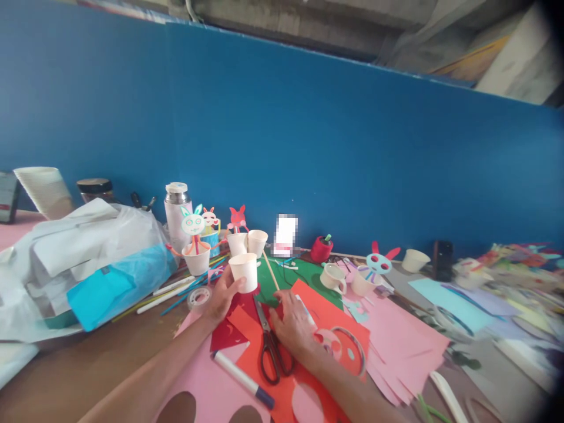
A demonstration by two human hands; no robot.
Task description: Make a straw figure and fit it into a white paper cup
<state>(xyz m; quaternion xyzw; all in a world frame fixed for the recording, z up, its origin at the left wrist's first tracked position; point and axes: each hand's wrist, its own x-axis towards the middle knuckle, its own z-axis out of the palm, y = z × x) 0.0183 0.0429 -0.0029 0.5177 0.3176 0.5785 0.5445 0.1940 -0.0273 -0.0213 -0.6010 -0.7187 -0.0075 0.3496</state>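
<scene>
Seemingly to keep its mouth free, the grip of the left hand [224,295] wraps the side of a white paper cup [244,270], near-upright before two more cups [257,243] — while the right hand [291,320] meets a thin stick [271,271], whether pinching it I cannot tell.

Seen from my remote station, the left hand [224,296]'s far fingers lie behind the cup [244,274]. I lose the stick [270,269]'s lower end at the right hand [293,320]. Pixelation masks an upright object [286,234]; scraps [513,264] at far right blur; the left edge crops a grey device [7,198].
</scene>
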